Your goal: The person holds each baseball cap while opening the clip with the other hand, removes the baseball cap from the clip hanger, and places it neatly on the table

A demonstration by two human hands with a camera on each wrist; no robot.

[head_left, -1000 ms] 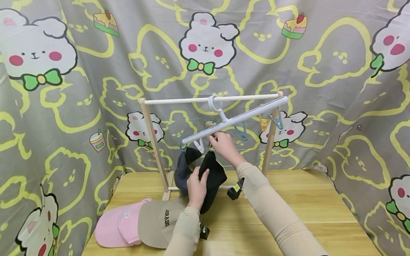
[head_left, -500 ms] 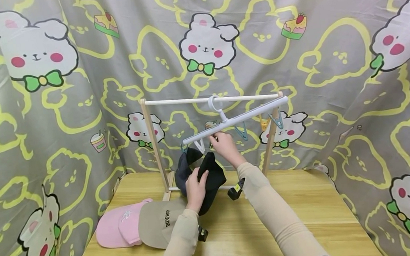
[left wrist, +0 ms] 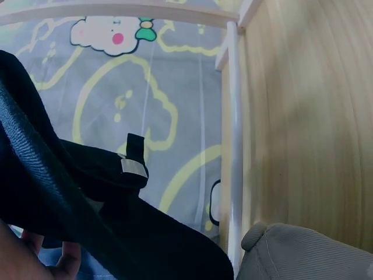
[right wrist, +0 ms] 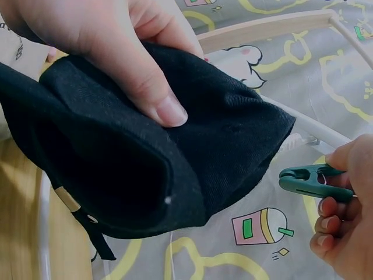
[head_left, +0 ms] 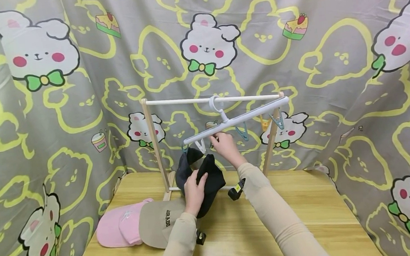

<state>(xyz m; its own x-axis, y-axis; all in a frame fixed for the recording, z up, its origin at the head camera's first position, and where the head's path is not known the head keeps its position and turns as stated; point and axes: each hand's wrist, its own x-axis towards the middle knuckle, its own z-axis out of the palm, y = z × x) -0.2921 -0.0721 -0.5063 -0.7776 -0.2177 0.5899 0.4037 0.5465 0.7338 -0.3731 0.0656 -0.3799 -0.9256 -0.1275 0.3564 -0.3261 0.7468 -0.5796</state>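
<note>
Hands pinching: L (head_left: 194,191) black cap (head_left: 214,180), R (head_left: 225,144) green clip (right wrist: 306,183), w/ gap btwn.

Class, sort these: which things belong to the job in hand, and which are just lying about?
In the job: black cap, in left hand; green clip, pinched by right hand; white hanger; wooden rack.

Seemingly lying about, on the table: pink cap; beige cap.

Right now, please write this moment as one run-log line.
left hand: grips black cap; right hand: pinches green clip, not on cap; hanger: tilted on rack; pink cap, beige cap: on table
</note>
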